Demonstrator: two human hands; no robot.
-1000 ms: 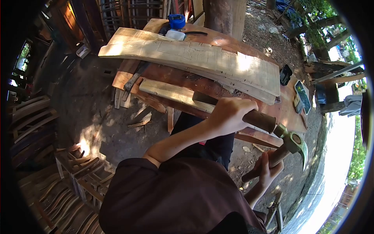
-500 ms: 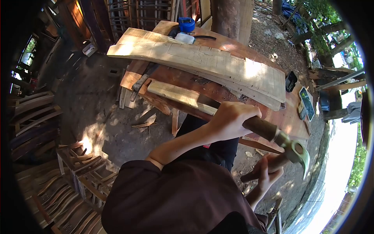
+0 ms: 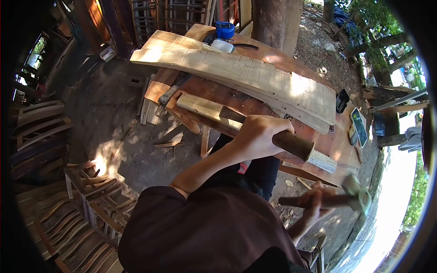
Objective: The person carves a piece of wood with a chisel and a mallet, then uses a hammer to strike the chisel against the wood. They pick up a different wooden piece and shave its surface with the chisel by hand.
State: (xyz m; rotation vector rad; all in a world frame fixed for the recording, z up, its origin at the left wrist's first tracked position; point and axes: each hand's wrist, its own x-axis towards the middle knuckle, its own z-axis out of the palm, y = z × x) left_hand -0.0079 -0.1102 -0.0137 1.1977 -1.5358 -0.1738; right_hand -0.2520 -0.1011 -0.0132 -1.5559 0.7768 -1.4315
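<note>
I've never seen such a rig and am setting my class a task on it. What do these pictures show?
There is no machine: a person works with two bare hands. The camera is worn on the head, looking forward and down, so the wearer's own dark shirt fills much of the bottom. The left hand holds a thick brown rod, perhaps a tool handle. The right hand holds a hammer, partly blurred. On the reddish wooden table lie long pale boards, with a blue object and a white object beyond them and a phone-like device near the right end.
</note>
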